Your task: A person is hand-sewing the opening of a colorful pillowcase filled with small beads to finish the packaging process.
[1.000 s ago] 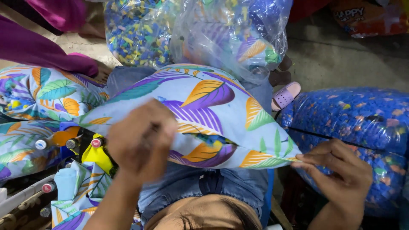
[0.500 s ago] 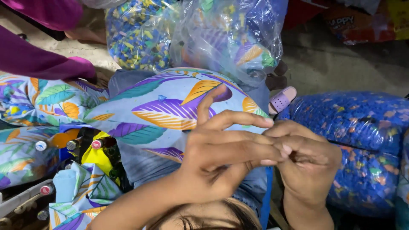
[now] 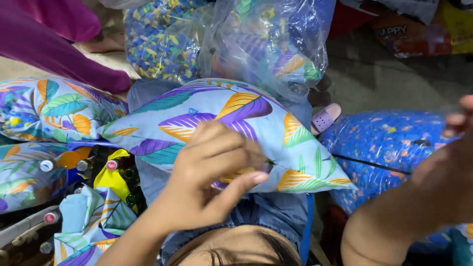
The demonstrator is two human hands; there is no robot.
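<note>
leaf-print pillow (image 3: pixel 212 123) on the lap, under the left hand (image 3: pixel 207 177), long axis left-right, corner pointing lower right | left hand fingers curled, pinching its near edge | right hand (image 3: pixel 443 172) raised well right of it, grip cannot be told

The hands are separating: the right hand (image 3: pixel 456 162) is pulling away from the leaf-printed fabric cushion (image 3: pixel 221 133), while the left hand (image 3: pixel 209 177) is curling on it.
</note>
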